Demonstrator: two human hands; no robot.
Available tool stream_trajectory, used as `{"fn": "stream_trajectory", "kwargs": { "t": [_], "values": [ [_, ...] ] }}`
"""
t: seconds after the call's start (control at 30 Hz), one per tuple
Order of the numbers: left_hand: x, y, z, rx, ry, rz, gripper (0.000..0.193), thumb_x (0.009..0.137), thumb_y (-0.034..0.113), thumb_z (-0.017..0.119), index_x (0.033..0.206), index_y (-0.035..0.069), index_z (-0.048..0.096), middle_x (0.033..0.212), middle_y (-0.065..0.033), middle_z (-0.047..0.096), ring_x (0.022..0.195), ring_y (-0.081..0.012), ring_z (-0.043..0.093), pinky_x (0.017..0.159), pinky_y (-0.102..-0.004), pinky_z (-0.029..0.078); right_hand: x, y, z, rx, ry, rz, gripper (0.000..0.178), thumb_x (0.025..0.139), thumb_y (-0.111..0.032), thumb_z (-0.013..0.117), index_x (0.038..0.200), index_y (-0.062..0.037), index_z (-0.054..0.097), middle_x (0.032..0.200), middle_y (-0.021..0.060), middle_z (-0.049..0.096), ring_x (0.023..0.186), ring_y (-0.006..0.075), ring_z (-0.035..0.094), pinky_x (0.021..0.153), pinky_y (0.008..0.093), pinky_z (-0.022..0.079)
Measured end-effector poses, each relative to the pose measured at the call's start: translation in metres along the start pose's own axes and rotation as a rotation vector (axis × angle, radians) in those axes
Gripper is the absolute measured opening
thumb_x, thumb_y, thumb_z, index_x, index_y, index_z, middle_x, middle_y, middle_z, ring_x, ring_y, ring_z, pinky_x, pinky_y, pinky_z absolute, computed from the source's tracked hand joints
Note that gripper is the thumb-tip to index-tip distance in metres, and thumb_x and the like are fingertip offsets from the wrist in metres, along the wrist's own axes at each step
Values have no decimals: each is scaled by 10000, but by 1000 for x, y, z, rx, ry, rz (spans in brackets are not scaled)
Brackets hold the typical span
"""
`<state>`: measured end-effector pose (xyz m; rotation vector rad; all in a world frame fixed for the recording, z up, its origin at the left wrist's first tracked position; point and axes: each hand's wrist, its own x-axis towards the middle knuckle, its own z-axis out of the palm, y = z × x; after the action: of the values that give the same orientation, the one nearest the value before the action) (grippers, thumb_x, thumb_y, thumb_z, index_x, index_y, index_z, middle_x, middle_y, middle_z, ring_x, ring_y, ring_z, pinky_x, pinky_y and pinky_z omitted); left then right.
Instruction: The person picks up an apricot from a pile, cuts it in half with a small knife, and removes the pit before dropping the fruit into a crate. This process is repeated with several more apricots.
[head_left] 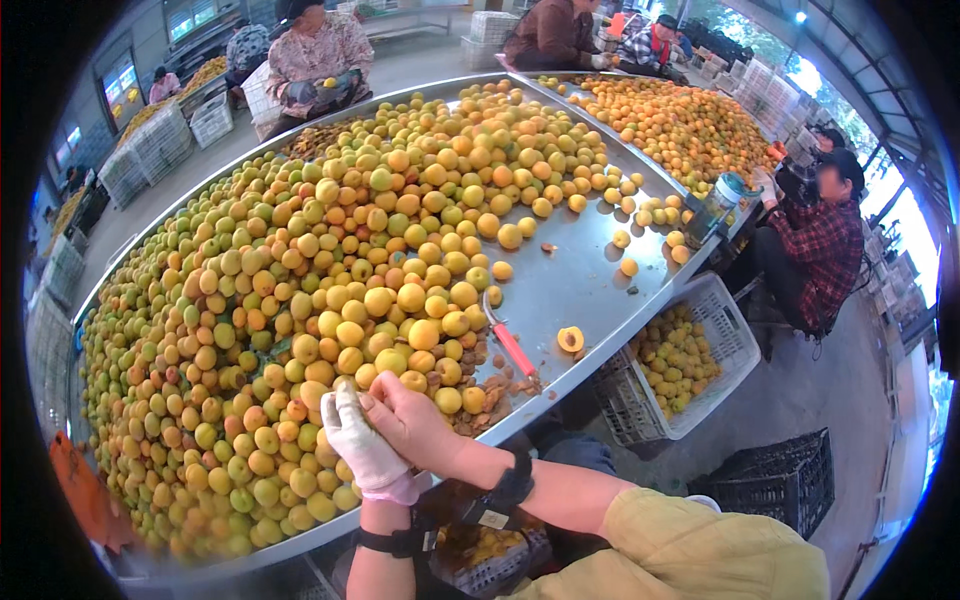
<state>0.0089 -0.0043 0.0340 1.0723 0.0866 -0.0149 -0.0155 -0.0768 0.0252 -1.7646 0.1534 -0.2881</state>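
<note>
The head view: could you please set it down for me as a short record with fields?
Hands: left hand in a white glove, right hand bare, touching each other
Grip: cannot tell whether anything is held between them
Fruit: yellow, orange and greenish, heaped over much of the metal table
Knife: red handle, curved blade, lying on the table
Cut fruit: to the right of the knife, cut face showing
White crate: on the floor, fruit inside
Black crate: on the floor, nearer the wearer
</note>
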Motion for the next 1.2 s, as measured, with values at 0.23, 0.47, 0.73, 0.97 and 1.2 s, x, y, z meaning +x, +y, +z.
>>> {"fn": "stream_trajectory", "kwargs": {
  "t": [0.23,0.47,0.73,0.97,1.2],
  "values": [
    [2,-8,-11,-68,21,-9,88,981,158,502,928,88,506,824,18,514,726,-79,516,637,-231,459,0,-10,-4,-102,-57,-9,391,936,-448,526,954,-60,484,746,186,609,723,414,618,617,473,485],
    [2,6,-6,-114,78,-35,84,966,149,530,974,67,543,901,-9,544,817,-96,528,717,-241,467,2,-12,-5,-150,-111,-9,405,944,-453,522,1021,-56,504,811,187,645,766,396,637,644,450,496],
    [12,1,-31,-104,6,-86,295,1005,299,467,1038,32,587,965,-49,583,912,-146,534,845,-300,450,-1,-1,2,-1,-226,-81,413,926,-334,607,1190,-23,541,941,171,652,822,223,647,728,338,503],
    [18,2,-34,-230,-68,-337,416,984,445,488,1124,61,566,1005,-56,607,907,-158,601,818,-297,511,-1,-14,1,297,-225,90,404,897,-103,644,1238,-6,449,1016,69,574,872,99,563,758,238,490],
    [15,6,-30,-155,-133,-217,294,991,316,506,1109,52,561,1047,-52,590,996,-142,567,883,-285,459,9,-7,0,356,-75,37,405,891,-205,708,1154,-22,460,953,40,593,848,80,561,745,225,483]
  ]
}}
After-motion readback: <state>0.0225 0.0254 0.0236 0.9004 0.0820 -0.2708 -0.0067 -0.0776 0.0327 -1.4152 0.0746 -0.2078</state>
